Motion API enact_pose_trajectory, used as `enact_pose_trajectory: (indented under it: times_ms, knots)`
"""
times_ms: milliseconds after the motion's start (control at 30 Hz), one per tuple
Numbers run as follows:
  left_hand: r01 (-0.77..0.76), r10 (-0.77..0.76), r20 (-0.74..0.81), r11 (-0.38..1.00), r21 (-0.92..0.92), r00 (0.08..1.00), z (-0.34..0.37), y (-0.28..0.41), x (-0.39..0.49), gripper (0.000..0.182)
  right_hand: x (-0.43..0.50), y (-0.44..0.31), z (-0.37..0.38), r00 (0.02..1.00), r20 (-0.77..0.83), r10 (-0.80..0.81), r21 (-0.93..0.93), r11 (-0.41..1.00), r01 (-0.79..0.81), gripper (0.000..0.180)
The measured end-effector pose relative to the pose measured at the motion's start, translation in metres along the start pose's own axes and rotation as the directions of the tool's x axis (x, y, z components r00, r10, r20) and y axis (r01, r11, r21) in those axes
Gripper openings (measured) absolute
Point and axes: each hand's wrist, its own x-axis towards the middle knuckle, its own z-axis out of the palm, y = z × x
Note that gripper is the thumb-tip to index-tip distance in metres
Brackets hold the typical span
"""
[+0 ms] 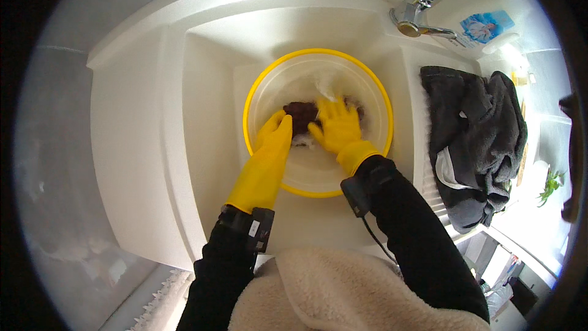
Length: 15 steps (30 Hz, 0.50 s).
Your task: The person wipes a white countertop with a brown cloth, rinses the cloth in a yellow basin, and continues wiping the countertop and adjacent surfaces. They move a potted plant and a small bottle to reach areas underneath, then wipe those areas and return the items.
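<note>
A dark brown cloth (301, 117) lies wet in a round whitish basin with a yellow rim (250, 101). My left hand (275, 133), in a yellow rubber glove, grips the cloth's left end near the basin's left wall. Also gloved in yellow, my right hand (337, 124) rests over the right part of the cloth, fingers spread and slightly blurred. It covers some of the cloth, and more dark fabric shows beyond its fingers. Around the cloth is shallow water with a little foam. A whitish blurred streak (325, 88) shows above my right fingertips.
The basin stands inside a white sink (211, 101). A chrome tap (413, 23) is at the back right, near a blue printed packet (487, 25). Dark grey fleecy clothing (482, 147) is heaped on the ribbed ledge at right. A cable (376, 234) hangs from my right wrist device.
</note>
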Motion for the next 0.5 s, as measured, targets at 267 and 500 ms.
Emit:
enact_pose_trajectory:
  times_ms: [267,500]
  knots:
    - [0.352,-0.358,0.064,0.847,-0.399,0.932,0.004,0.018,-0.019,0.062,0.019,-0.006,0.028,0.973,-0.049,0.227,0.026,0.974,-0.226,0.066]
    - [0.505,-0.287,0.418,0.410,-0.760,0.862,-0.002,0.024,-0.030,0.052,-0.023,-0.080,-0.010,0.992,-0.098,0.082,0.715,0.699,0.013,0.047]
